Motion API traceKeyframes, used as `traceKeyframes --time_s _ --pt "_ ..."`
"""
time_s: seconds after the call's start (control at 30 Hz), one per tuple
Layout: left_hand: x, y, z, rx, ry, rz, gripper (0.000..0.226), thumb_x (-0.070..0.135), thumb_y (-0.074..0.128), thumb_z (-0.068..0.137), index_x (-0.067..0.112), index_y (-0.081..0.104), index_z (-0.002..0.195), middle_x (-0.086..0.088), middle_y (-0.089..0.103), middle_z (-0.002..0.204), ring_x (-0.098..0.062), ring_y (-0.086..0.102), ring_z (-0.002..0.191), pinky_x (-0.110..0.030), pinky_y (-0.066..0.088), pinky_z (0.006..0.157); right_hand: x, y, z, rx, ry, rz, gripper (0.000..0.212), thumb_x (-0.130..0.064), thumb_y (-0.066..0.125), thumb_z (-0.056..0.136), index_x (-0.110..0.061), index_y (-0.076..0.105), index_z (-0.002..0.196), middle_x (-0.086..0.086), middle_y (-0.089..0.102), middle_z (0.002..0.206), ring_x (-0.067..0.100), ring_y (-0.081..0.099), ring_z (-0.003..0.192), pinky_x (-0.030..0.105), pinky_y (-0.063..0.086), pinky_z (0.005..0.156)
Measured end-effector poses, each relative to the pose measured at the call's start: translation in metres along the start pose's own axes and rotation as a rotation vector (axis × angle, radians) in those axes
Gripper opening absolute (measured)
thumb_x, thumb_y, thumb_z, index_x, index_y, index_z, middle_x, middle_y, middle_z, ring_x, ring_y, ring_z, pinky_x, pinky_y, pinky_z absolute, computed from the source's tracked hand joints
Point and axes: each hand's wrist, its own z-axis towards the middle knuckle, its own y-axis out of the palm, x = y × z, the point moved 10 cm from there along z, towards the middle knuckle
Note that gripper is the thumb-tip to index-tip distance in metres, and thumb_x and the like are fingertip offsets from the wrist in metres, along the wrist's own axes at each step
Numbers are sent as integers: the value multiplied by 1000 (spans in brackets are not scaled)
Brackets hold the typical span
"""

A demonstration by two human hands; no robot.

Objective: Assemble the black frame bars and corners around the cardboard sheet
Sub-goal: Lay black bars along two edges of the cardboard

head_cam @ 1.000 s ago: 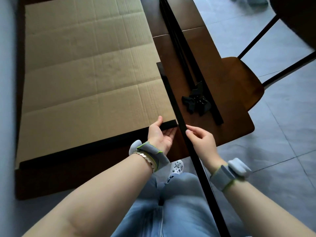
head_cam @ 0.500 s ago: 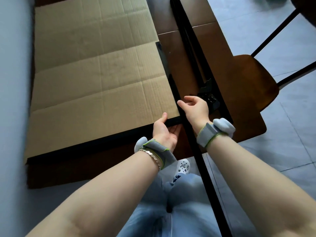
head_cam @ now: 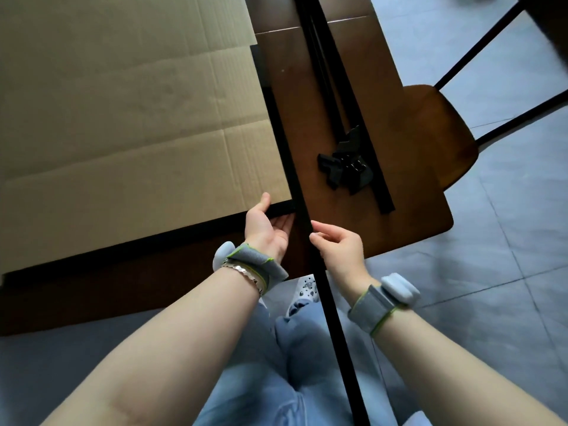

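From over the person's shoulders, one cardboard sheet [head_cam: 129,118] lies flat on the dark wooden table [head_cam: 408,216], covering most of its left part. I count two black frame bars at the sheet itself: a bottom bar [head_cam: 153,242] seated along the near edge, and a long side bar [head_cam: 307,222] running along the right edge, its near end sticking out well past the table over the person's lap. More spare bars [head_cam: 338,72] lie together on the bare wood to the right; they overlap, so I cannot give their number. Beside them sits one small heap of black corner pieces [head_cam: 345,167], too tangled to count. One wooden chair seat [head_cam: 436,130] stands just past the table's right edge.

The left hand [head_cam: 267,227] is at the sheet's near right corner, thumb on top of the cardboard, fingers curled under the end of the bottom bar, gripping it. The right hand [head_cam: 339,244] reaches in from the right, palm turned left, thumb and forefinger pinching the side bar just below that corner. Both wrists carry grey bands.
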Motion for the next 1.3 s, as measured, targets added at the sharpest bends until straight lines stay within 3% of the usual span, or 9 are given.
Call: traceKeyframes --time_s 0.17,0.33,0.47,0.6,0.7,0.83,0.97,1.1,1.3 --pt "4 0 0 -40 34 16 22 18 53 93 5 58 76 -8 66 54 -23 61 67 -30 53 67 -41 24 38 26 -67 27 31 0 59 87 4 61 118 -2 61 83 1 52 74 3 43 68" --pt "7 -7 2 -22 14 34 18 19 53 94 8 58 81 -11 63 79 -24 61 72 -31 52 69 -58 33 57 -28 -111 -136 30 -15 69 82 -7 68 111 -7 64 80 10 59 84 32 49 88" --pt "7 -9 2 -2 8 30 19 20 54 93 6 56 79 -13 60 78 -25 60 72 -32 52 70 -31 17 28 -85 -95 -163 12 -17 67 83 -23 69 94 -7 66 80 11 63 83 42 53 88" --pt "4 -11 3 1 15 21 18 20 56 92 6 55 81 -12 60 77 -24 61 70 -31 54 68 -18 15 13 -116 -112 -153 33 -3 63 84 -9 65 117 -10 59 71 -1 51 60 21 45 74" --pt "6 -14 5 -3 36 -7 16 19 57 92 8 57 81 -10 65 65 -23 64 65 -30 57 61 -28 24 26 -104 -105 -147 37 1 61 85 -3 61 121 -10 55 70 -1 45 58 12 40 69" --pt "6 -13 5 -23 43 21 13 19 56 92 11 61 84 -7 69 68 -21 67 64 -30 54 65 -62 44 57 -70 -134 -130 37 -1 60 86 -3 60 123 -10 54 70 -2 47 64 10 41 71" --pt "7 -13 6 -2 44 30 10 20 56 92 12 60 88 -9 65 85 -23 64 75 -31 52 66 -82 51 86 -123 -99 -126 37 -5 64 84 -5 61 121 -7 55 70 4 52 66 24 48 72" --pt "4 -15 7 20 33 35 11 21 58 90 11 60 93 -9 66 85 -22 65 71 -30 53 58 -67 36 72 -166 -39 -189 15 -19 68 84 -10 67 96 3 64 75 15 61 71 33 55 70" --pt "3 -19 7 12 35 17 21 20 59 90 6 58 106 -13 65 89 -25 66 73 -29 57 57 -33 23 37 -237 -8 -220 23 -4 65 84 3 66 105 7 64 78 9 58 64 15 53 57"
